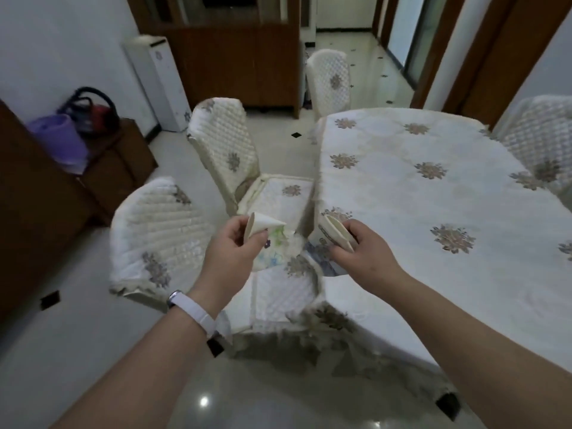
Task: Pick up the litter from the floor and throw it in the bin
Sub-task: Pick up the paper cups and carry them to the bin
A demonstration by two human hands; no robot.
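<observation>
- Currently both hands are loaded: left hand [230, 243] pinches a crumpled paper cup with floral print [269, 239], fingers closed round its folded rim.
- Right hand [359, 243] grips a second flattened paper cup [332, 235], thumb on top, fingers under.
- Both pieces of litter are held up in the air in front of the body, near each other but apart, just beside the edge of the tabletop [433, 187] and above a chair seat [278, 193].
- Pickup stage looks done for these two items, judging by what is in hand; neither is on the floor [62, 351].
- Left to do: carry to the bin and drop. No obvious bin in view; a purple bucket [58, 137] sits on the brown cabinet [117, 159] at far left, cannot tell if that is the target.
- Visible floor shows no more litter; only dark tile insets. Area under the tabletop and chairs is hidden.
- Rough progress: about halfway, disposal not yet done.
- White band [193, 311] on left wrist, irrelevant.
</observation>
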